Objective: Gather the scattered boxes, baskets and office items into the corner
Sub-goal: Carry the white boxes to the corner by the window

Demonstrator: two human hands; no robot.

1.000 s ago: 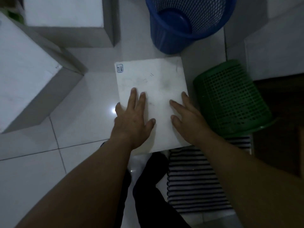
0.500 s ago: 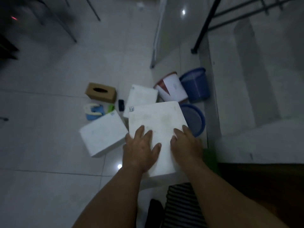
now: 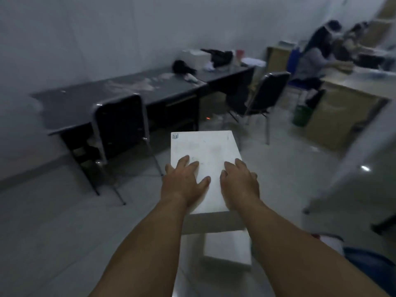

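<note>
A white box (image 3: 205,153) with a small label at its far left corner is in front of me, well above the floor. My left hand (image 3: 182,183) lies flat on its top near the left edge, fingers straight. My right hand (image 3: 240,183) lies flat on the top near the right edge, its little finger over the side. Under the near end shows a second white box (image 3: 227,251) on the floor; whether the two touch I cannot tell. At the lower right are the edge of a blue basket (image 3: 368,260) and a red-and-white bin (image 3: 330,239).
A dark desk (image 3: 128,97) with clutter runs along the wall ahead. Two black chairs stand by it, one at the left (image 3: 120,123) and one at the right (image 3: 263,93). A person (image 3: 315,56) sits at a light desk far right, by a green basket (image 3: 302,115).
The view has swung up from the floor items to the room. The white box has come up off the floor with both hands still flat on its top.
</note>
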